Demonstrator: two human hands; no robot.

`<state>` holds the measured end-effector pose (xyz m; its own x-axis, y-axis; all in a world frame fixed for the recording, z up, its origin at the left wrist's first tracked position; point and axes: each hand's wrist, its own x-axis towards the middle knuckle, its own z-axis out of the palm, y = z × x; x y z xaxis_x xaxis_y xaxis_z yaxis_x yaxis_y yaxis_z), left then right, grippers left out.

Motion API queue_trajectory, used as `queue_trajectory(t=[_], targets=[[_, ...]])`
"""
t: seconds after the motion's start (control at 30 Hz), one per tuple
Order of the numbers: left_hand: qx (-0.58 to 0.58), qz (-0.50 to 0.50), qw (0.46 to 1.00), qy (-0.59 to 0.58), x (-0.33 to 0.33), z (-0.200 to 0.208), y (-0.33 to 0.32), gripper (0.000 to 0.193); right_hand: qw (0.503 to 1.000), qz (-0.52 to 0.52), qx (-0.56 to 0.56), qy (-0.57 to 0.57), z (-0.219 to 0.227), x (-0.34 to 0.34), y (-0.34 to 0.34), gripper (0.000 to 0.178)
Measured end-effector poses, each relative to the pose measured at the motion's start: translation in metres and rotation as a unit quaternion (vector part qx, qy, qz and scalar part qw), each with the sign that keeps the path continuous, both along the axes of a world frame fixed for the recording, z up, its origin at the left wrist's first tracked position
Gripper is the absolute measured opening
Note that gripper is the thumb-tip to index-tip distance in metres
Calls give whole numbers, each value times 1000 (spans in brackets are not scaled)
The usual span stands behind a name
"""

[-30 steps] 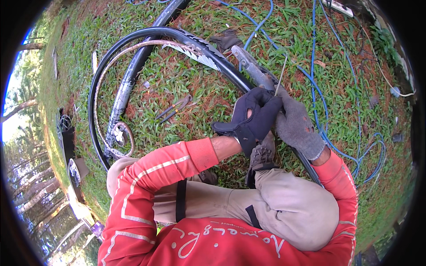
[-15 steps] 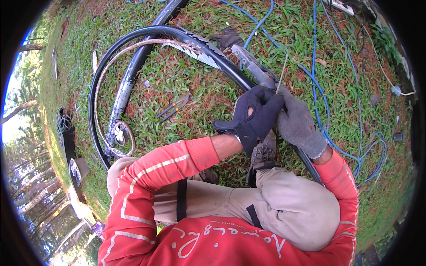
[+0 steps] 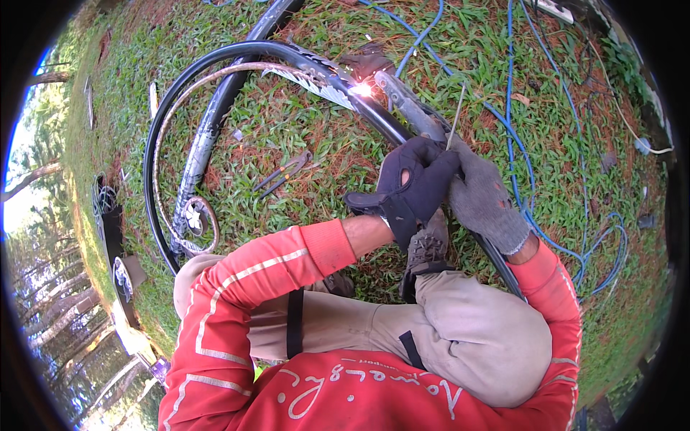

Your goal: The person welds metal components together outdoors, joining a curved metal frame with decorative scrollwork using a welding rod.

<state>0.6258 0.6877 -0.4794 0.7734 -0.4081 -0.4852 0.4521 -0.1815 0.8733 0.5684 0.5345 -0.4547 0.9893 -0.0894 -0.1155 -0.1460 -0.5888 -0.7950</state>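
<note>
My right hand point(image 3: 487, 197), in a grey knit glove, is closed round a worn grey welding electrode holder point(image 3: 407, 105). The holder points up and left along a curved black metal tube point(image 3: 384, 121). A bright arc with sparks point(image 3: 361, 89) glows on the tube beside the holder's tip. My left hand point(image 3: 417, 179), in a black glove, is closed and pressed against the right hand, over the tube. What its fingers grip is hidden. A thin pale rod point(image 3: 458, 115) sticks up between the hands; I cannot tell which one holds it.
Inside the tube's bend runs a thin brown rod point(image 3: 167, 136) with a scrolled end and silvery leaf shapes point(image 3: 316, 87). A scuffed straight pipe point(image 3: 203, 144) lies beneath. Pliers point(image 3: 284, 172) rest on the grass. Blue cable point(image 3: 509, 108) loops on the right. My boot point(image 3: 428, 248) is below my hands.
A bright arc with sparks has appeared on the black tube at the electrode holder's tip. Both hands stay nearly where they were.
</note>
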Motion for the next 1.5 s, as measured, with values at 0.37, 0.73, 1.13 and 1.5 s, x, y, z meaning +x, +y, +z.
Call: queue_trajectory(t=[0.37,0.73,1.13,1.5], targets=[[-5,1,1000,24,1,6,-5,25,999,-4,13,51,-2,-1,-3,54],[-4,-22,999,-34,-1,-4,-6,19,1000,-18,19,3,-7,-9,-10,59],[29,-16,999,-31,-1,1,-5,26,1000,-9,21,-16,-13,-7,-10,61],[10,-17,999,32,-3,5,-10,25,1000,-10,16,10,-17,-12,-15,59]])
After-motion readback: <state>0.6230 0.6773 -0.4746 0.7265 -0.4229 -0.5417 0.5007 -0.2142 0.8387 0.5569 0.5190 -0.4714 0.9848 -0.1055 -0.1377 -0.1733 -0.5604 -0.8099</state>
